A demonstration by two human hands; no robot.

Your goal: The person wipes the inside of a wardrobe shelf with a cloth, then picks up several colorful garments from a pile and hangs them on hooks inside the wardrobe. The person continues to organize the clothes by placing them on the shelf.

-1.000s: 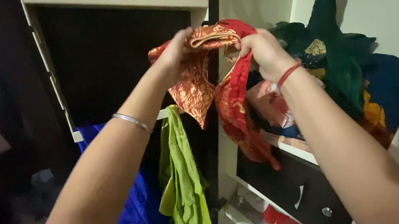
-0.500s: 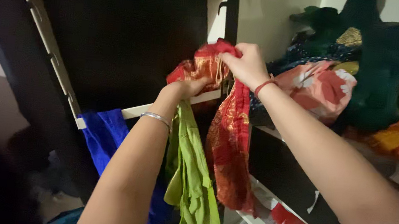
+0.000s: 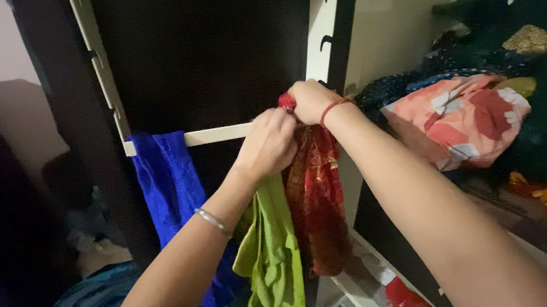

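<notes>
The red garment (image 3: 313,199) is hanging over the right end of the pale rail (image 3: 217,135) that is crossing the inside of the dark wardrobe door (image 3: 189,48). Its fabric is deep red with a gold woven pattern and is falling in loose, crumpled folds below the rail. The top of the garment is bunching at the rail, where both hands are meeting.

The right hand (image 3: 308,100), wearing a red thread at the wrist, is gripping the upper bunched edge of the red garment with its fingers closed. The left hand (image 3: 267,144), with a silver bangle (image 3: 213,219) on its forearm, is pressing against the garment just below the rail; its fingers are curling inward, but the grip cannot be confirmed.

A green garment (image 3: 272,256) is hanging just beside the red one, touching it on the left. A blue cloth (image 3: 164,179) is draping over the rail's left end. Folded clothes, including a pink floral bundle (image 3: 459,120), are lying on the shelf (image 3: 538,238) at the right.
</notes>
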